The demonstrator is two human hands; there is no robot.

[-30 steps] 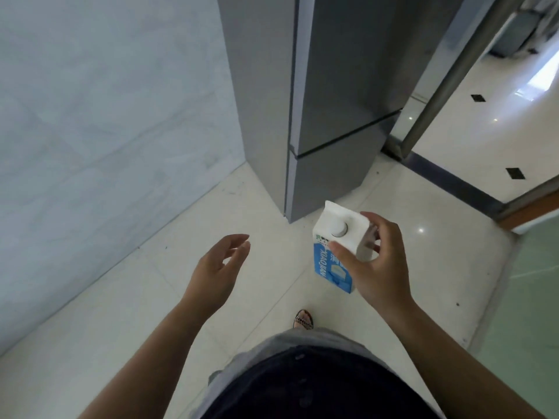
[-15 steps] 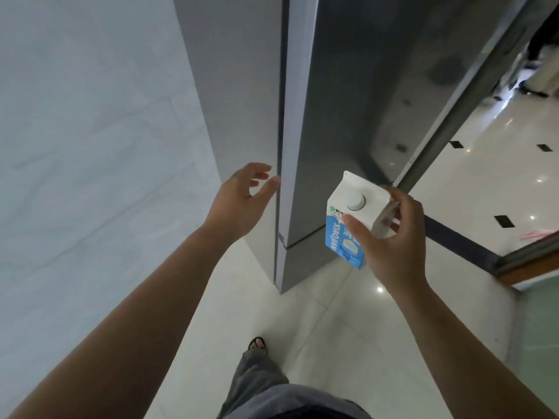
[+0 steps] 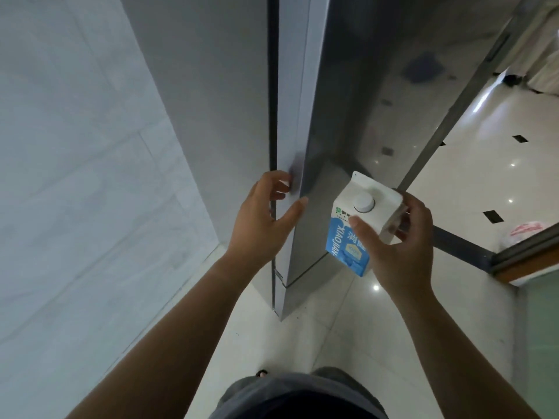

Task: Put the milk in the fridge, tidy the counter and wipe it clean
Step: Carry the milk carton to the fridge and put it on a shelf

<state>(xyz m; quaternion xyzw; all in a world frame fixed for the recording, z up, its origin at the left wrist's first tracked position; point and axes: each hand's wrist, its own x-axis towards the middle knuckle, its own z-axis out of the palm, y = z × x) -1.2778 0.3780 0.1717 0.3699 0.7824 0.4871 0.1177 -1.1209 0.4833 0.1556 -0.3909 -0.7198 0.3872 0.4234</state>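
Head view, nearest first: dark clothing fills the bottom edge, and the tip of a sandal [image 3: 261,373] peeks out beside it, the rest of the foot hidden. Both forearms reach up over the pale floor [image 3: 332,334].

The right grip [image 3: 402,252] is closed around the milk carton [image 3: 348,237], held in the air just in front of the fridge [image 3: 357,101] and tilted, its white round cap [image 3: 364,202] facing the camera. On the carton's blue panel, white letters read "XIAOJIAN"; the thumb cuts off the Chinese characters beside them, and the small print by the green logo is too fine to read.

The left grip [image 3: 266,219] is at the vertical edge of the grey upper door [image 3: 298,116], fingers curled toward the dark gap, thumb stretched across the edge strip; whether it has actually clasped the edge cannot be told. The door is shut, and a seam below separates it from the lower door.

A marble wall [image 3: 90,161] stands close on the left, leaving a narrow strip of floor beside the fridge. To the right, open floor runs past a metal frame [image 3: 447,131]. A white bag [image 3: 523,234] lies far right, its red print unreadable.
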